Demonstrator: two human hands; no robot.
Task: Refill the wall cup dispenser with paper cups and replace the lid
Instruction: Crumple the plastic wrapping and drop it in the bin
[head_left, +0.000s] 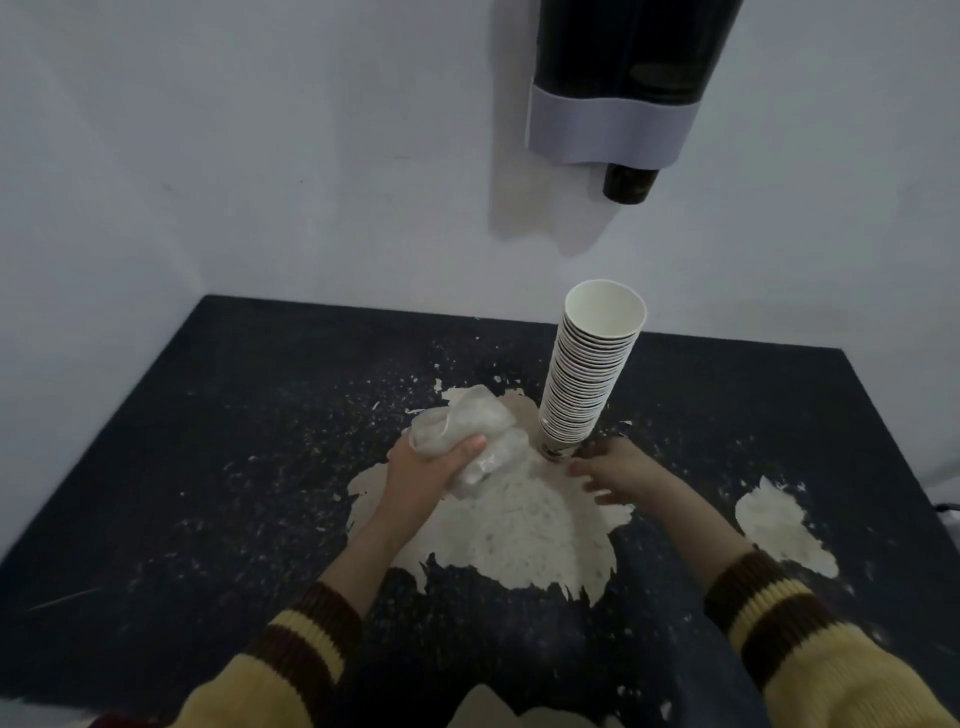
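Observation:
A tall stack of white paper cups (589, 369) stands upright on the dark table (234, 415), mouths up, leaning slightly right. My left hand (426, 467) grips a crumpled clear plastic wrapper (467, 431) just left of the stack's base. My right hand (618, 470) hovers open beside the base on the right, fingers spread, holding nothing. The wall cup dispenser (618, 88) hangs above at the upper right: a dark tube with a pale band and one dark cup bottom (628, 183) poking out below. No lid is in view.
The table top has large worn pale patches (519, 530) in the middle and at the right (779, 525). White walls close in at the back and left. My yellow and brown striped sleeves fill the bottom of the view.

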